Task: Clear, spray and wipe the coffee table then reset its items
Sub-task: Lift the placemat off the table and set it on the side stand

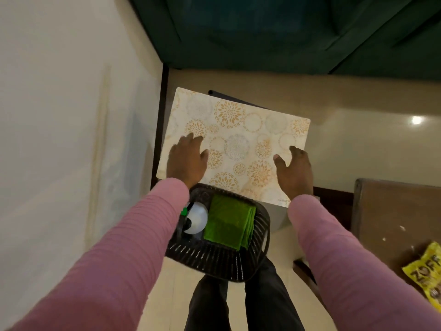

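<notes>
A cream placemat (pixel 238 137) with gold and grey floral circles lies flat over a small stand by the wall. My left hand (pixel 187 161) rests flat on its near left part, fingers spread. My right hand (pixel 296 170) lies at its right edge with straight fingers and the thumb apart. Just below the mat sits a black slatted basket (pixel 214 259) holding a folded green cloth (pixel 229 220) and a white spray bottle (pixel 196 218) with a green and black nozzle. Part of a brown wooden coffee table (pixel 396 216) shows at the right, with crumbs on it.
A dark green sofa (pixel 286 32) fills the top. The white wall (pixel 59 115) runs along the left. A yellow snack packet (pixel 427 275) lies on the wooden table's near right. My dark-trousered legs (pixel 238 306) stand on the shiny tile floor (pixel 358 111).
</notes>
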Motion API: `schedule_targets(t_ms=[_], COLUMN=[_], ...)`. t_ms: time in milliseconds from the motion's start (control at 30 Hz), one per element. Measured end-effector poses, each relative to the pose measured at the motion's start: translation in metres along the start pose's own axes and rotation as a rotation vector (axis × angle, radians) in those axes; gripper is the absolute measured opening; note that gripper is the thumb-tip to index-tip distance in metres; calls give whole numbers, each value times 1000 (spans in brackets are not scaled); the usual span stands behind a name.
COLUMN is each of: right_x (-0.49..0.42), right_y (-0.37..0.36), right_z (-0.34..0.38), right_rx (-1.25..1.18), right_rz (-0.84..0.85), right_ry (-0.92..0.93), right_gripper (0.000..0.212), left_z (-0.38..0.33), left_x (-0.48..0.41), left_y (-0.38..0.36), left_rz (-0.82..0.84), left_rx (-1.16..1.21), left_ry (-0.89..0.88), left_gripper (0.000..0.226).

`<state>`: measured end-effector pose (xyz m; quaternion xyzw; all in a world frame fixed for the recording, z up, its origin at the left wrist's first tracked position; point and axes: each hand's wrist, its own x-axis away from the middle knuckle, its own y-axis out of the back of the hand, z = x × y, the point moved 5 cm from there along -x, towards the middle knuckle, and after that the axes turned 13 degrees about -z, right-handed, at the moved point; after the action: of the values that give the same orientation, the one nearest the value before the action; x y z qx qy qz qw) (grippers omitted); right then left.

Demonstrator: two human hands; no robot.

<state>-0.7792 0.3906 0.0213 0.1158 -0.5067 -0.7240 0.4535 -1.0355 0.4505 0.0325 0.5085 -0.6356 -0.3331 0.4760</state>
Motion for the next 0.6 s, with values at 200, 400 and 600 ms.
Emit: schedule_targets(t_ms=[200,400,600], right_x=[76,184,240], right_y=[62,117,154], right_z=[35,34,-2], right_rx=[85,262,265], right_rz=[-21,-28,-85], right_ry=[192,376,361], right_gripper=[63,63,61], left_z=[-56,-76,-91], left_x=[87,185,247], left_y=[42,87,103], left_rz=[71,63,32], left_rx=[-157,-225,-244], left_ry=[-149,-171,-212], left_gripper=[58,59,61])
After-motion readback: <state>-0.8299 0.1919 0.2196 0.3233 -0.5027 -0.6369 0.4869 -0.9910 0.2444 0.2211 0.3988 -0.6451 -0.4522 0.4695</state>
